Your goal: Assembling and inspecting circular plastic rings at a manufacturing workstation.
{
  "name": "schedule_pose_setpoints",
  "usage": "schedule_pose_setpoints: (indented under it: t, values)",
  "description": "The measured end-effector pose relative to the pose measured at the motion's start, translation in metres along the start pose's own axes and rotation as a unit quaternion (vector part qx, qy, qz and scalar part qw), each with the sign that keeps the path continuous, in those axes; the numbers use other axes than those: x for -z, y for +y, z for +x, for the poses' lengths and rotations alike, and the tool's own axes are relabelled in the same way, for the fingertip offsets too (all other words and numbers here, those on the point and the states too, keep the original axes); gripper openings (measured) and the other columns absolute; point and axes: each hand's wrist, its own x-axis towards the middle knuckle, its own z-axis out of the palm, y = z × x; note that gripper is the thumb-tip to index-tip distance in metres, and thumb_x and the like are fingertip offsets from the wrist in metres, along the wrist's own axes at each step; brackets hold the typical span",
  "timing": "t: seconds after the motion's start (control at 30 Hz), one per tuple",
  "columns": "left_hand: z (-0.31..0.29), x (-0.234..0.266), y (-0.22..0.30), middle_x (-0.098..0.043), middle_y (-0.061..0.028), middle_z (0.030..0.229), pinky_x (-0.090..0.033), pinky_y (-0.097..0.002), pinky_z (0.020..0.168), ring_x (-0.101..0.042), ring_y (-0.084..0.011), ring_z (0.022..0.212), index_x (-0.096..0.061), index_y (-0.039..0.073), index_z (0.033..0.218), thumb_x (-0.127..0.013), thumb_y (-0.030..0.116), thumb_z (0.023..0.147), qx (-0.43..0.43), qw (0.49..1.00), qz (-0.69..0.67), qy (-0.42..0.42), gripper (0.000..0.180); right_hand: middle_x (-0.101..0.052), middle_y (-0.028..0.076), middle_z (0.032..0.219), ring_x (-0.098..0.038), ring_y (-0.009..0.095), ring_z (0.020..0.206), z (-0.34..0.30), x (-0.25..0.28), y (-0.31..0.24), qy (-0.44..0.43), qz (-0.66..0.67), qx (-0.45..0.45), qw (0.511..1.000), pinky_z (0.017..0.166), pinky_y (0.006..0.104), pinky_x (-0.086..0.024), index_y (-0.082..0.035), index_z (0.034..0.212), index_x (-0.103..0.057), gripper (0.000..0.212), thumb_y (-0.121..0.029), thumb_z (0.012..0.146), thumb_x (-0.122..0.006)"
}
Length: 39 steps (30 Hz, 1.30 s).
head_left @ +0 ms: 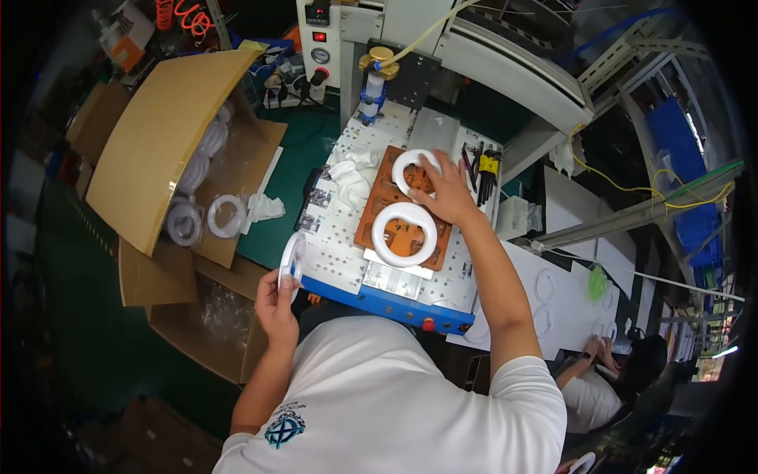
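Note:
My left hand (276, 304) grips a white ring (293, 257) by its lower end, holding it on edge past the machine table's left front corner. At the table's middle lies an orange-brown fixture block (384, 192) with two white rings on it. My right hand (450, 192) has its fingers over the right side of the far white ring (401, 175), thumb toward its near edge. Just below that hand, the near white ring (380, 237) rests flat on the block. Whether the far ring is lifted or seated I cannot tell.
Left stands an open cardboard box (158, 150) with bagged rings. A crumpled white cloth (353, 175) lies beside the block, hex keys (489, 167) to its right. Behind rises a press with a blue-capped cylinder (373, 99). Lower right, a co-worker (592, 395) sits at another table.

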Motion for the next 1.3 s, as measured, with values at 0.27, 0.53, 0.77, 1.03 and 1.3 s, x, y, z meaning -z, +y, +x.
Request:
schedule_pose_setpoints:
  t: [0.27,0.53,0.77,1.03,1.3]
  values:
    - [0.000,-0.009,0.003,-0.066,-0.0058,0.097,-0.048,-0.0259,0.087,-0.061,-0.0111,0.091,-0.059,-0.003,0.117,-0.056,0.011,0.101,-0.028,0.997,-0.012,-0.077,0.022,-0.055,0.018,0.128,-0.052,0.039,0.120,-0.085,0.025,-0.078,0.191,0.125,0.090,0.969,0.103,0.0508,-0.041,-0.003,0.108,-0.063,0.043,-0.024,0.075,-0.081]
    - [0.000,-0.016,0.004,-0.066,-0.0065,0.097,-0.048,-0.0261,0.087,-0.061,-0.0115,0.091,-0.059,-0.003,0.117,-0.057,0.011,0.101,-0.032,0.994,-0.005,-0.106,0.022,-0.057,0.015,0.125,-0.048,0.035,0.129,-0.140,-0.015,-0.135,0.131,0.088,0.070,0.985,0.111,0.0580,-0.032,-0.003,0.096,-0.064,0.036,-0.021,0.072,-0.082]
    - [0.000,-0.011,0.004,-0.066,-0.0062,0.096,-0.050,-0.0264,0.086,-0.062,-0.0117,0.089,-0.061,-0.002,0.114,-0.060,0.014,0.100,-0.051,0.996,0.012,-0.071,0.021,-0.060,0.008,0.108,-0.056,0.027,0.117,-0.136,-0.005,-0.131,0.187,0.129,0.061,0.972,0.115,0.0600,-0.025,-0.005,0.105,-0.062,0.033,-0.011,0.076,-0.077]
    - [0.009,-0.021,0.014,-0.065,-0.0056,0.094,-0.048,-0.0255,0.086,-0.060,-0.0115,0.088,-0.061,-0.003,0.114,-0.059,0.013,0.100,-0.064,0.994,0.022,-0.090,0.021,-0.067,0.010,0.104,-0.066,0.028,0.098,-0.164,0.068,-0.115,0.311,0.136,0.047,0.939,0.111,0.0594,-0.036,-0.004,0.097,-0.064,0.028,0.004,0.071,-0.071]
    - [0.004,-0.041,0.019,-0.065,-0.0071,0.096,-0.047,-0.0278,0.087,-0.060,-0.0131,0.090,-0.061,-0.003,0.114,-0.060,0.006,0.097,-0.118,0.981,0.011,-0.151,0.020,-0.065,0.011,0.108,-0.065,0.031,0.100,-0.246,0.002,-0.052,0.318,0.044,-0.097,0.942,0.100,0.0543,-0.049,-0.004,0.099,-0.067,0.034,0.001,0.066,-0.074]
